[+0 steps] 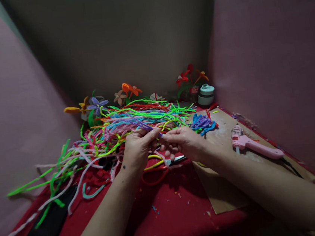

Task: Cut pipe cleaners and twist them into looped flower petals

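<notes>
Between your two hands, you are pinching a thin purple fuzzy pipe cleaner (147, 127): your left hand (136, 150) is closing thumb and fingers on its near end, and your right hand (185, 142) is gripping the tip just beside it, fingertips nearly touching. Beyond your knuckles, a tangled heap of bright green, pink, blue and orange pipe cleaners (119, 127) is crowding the cloth and spilling out past your left wrist toward the table's near left edge. Under your palms, red-handled scissors (162, 167) are lying on the dark red tablecloth (173, 210), blades pointing right. Right of your right hand, a flat brown cardboard sheet (222, 141) is carrying a pink plastic glue gun (254, 146), well apart from your fingers. Pink walls are closing in on both sides; the bare cloth between your forearms is giving you the only free room.
</notes>
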`<action>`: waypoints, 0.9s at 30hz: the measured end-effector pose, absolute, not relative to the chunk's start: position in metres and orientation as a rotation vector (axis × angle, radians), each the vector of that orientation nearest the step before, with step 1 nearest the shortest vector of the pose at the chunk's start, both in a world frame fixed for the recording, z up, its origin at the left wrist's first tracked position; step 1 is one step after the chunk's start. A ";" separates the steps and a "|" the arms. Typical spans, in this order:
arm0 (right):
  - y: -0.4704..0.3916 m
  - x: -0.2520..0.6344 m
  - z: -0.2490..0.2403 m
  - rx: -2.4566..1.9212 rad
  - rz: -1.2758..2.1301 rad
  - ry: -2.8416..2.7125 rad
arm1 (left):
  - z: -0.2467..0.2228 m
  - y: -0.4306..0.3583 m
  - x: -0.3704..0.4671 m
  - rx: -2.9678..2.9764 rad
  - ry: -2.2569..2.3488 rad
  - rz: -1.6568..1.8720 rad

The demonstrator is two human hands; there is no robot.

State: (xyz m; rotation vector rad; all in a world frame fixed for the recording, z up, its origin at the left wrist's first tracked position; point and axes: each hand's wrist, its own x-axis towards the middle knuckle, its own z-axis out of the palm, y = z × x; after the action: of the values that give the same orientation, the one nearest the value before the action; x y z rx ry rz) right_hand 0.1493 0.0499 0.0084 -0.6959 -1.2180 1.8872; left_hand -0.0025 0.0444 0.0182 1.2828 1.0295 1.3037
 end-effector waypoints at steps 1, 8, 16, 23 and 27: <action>0.049 0.150 0.009 -0.729 1.870 -1.244 | 0.018 0.044 -0.002 1.299 1.026 1.295; 0.043 0.144 0.006 -0.871 1.473 -1.478 | 0.016 0.043 0.005 1.134 1.140 1.335; 0.041 0.141 0.008 -0.920 1.385 -1.636 | 0.018 0.046 -0.001 1.142 1.047 1.188; 0.041 0.143 0.000 -1.008 0.753 -1.932 | 0.022 0.044 0.000 1.121 1.107 1.210; 0.040 0.141 -0.001 -1.033 0.950 -1.829 | 0.024 0.043 -0.002 1.112 1.129 1.263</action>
State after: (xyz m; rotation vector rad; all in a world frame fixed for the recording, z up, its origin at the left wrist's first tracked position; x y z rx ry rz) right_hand 0.1415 0.0396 -0.0009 -1.0325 -1.8287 0.9505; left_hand -0.0016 0.0433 0.0243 1.1119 1.1285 1.2627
